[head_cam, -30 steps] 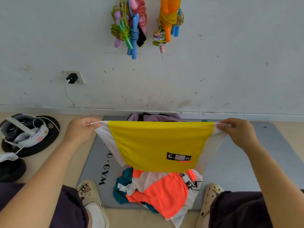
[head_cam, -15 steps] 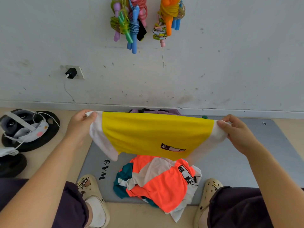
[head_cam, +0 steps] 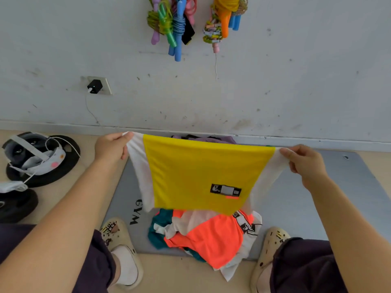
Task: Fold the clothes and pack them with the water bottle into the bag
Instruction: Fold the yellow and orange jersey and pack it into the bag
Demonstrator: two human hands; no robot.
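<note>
A yellow and white shirt (head_cam: 196, 176) hangs stretched in the air above a grey gym mat (head_cam: 296, 208). My left hand (head_cam: 111, 148) pinches its left white edge and my right hand (head_cam: 304, 163) pinches its right white edge. Below it on the mat lies a heap with an orange and white shirt (head_cam: 211, 237) over a teal garment (head_cam: 157, 233). Behind the held shirt's top edge a purple bag or cloth (head_cam: 211, 138) shows against the wall, mostly hidden. A small green tip (head_cam: 269, 146) peeks out just behind the shirt's top right.
Black weight plates (head_cam: 42, 166) with a headset and cables on them lie on the floor at the left. Jump ropes (head_cam: 175, 24) hang on the wall above, and a charger (head_cam: 94, 86) sits in a wall socket. My two feet in cream clogs (head_cam: 120, 248) stand at the mat's near edge.
The shirt tilted up half a second ago and now hangs down flat again, still held taut at both sides. The view has shifted slightly.
</note>
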